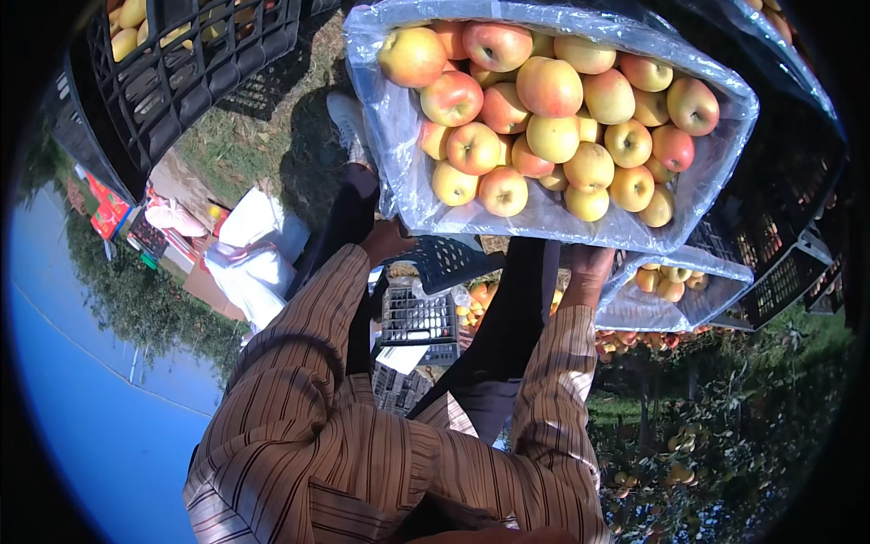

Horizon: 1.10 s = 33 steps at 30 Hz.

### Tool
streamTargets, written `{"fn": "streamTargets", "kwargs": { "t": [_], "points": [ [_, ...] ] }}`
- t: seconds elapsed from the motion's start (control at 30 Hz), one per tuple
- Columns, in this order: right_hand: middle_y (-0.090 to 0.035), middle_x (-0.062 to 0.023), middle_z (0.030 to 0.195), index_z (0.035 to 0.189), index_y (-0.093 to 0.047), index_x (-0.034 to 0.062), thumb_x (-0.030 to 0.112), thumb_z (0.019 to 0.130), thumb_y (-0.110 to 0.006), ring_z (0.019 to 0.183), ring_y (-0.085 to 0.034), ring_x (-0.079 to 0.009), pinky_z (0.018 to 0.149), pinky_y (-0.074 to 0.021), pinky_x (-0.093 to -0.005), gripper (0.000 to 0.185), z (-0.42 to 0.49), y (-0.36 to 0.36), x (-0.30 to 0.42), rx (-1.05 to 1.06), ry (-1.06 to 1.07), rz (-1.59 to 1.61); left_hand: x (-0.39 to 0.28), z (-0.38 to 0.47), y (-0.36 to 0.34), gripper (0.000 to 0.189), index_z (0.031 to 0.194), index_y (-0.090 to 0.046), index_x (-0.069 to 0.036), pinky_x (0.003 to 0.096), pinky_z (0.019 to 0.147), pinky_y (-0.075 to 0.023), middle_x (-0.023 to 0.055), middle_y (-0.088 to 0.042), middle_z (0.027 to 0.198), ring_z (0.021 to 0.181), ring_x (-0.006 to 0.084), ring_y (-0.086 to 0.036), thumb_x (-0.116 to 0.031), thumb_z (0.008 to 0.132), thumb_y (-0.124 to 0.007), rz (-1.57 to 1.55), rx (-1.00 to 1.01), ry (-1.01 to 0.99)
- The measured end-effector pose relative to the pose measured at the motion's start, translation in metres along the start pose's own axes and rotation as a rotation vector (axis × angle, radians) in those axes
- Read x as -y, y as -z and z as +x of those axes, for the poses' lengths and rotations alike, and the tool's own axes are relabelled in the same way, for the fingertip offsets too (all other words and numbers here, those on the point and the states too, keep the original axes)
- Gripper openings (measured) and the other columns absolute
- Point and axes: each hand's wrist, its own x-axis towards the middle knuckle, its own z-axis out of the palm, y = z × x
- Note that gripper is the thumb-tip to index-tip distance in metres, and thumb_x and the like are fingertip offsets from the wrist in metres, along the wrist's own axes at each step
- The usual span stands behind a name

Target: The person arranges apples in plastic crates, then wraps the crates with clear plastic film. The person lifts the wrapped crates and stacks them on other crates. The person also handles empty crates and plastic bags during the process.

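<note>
A crate lined with clear plastic film [476, 224] is full of red-yellow apples [552, 87] and fills the upper middle of the head view. My left hand [389, 241] is curled at its near left corner, with the fingertips hidden. At the near edge, further right, my right hand [590, 262] grips from below, and the crate hides most of its fingers. Striped sleeves cover both arms. The apples lie loosely piled, with bare film showing along the near side and at the right.
A black plastic crate of apples [197, 75] stands at upper left. A smaller-looking lined crate [639, 313] with apples lies beyond my right hand. Empty-looking black crates [418, 316] are between my legs. White bags [251, 265] lie at left, and stacked crates [781, 265] at right.
</note>
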Motion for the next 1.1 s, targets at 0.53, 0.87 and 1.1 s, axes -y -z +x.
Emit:
{"fn": "streamTargets", "kwargs": {
  "t": [0.53, 0.87, 1.1],
  "points": [
    [-0.055, -0.0133, 0.143, 0.140, -0.050, 0.0041, 0.046, 0.102, -0.052, 0.132, -0.051, -0.0315, 0.115, -0.0385, -0.0489, 0.057, -0.004, 0.007, 0.000, -0.031, -0.014, 0.215, 0.109, -0.091, -0.168, 0.044, 0.109, -0.068, 0.001, 0.0444, 0.081, -0.0522, 0.0206, -0.072, 0.100, 0.095, 0.0369, -0.069, -0.034, 0.082, -0.074, -0.196, 0.188, 0.089],
    [-0.057, -0.0139, 0.140, 0.138, -0.052, 0.0022, 0.037, 0.103, -0.053, 0.128, -0.055, -0.0320, 0.110, -0.0442, -0.0497, 0.050, 0.001, 0.009, 0.014, -0.064, 0.039, 0.052, 0.058, 0.002, -0.125, 0.055, 0.137, -0.061, -0.022, 0.0465, 0.098, -0.0484, 0.0114, -0.068, 0.123, 0.122, 0.0308, -0.058, -0.004, 0.085, -0.058, 0.064, 0.227, -0.096],
    [-0.067, -0.0057, 0.121, 0.129, -0.057, 0.0078, 0.020, 0.104, -0.055, 0.104, -0.065, -0.0207, 0.084, -0.0542, -0.0350, 0.029, 0.006, 0.073, 0.015, 0.029, 0.181, -0.017, -0.021, 0.010, -0.011, 0.067, 0.153, -0.037, -0.010, 0.0384, 0.117, -0.0304, 0.0086, -0.043, 0.153, 0.143, 0.0243, -0.039, -0.003, 0.091, -0.064, -1.046, -0.111, -0.157]
  ]
}}
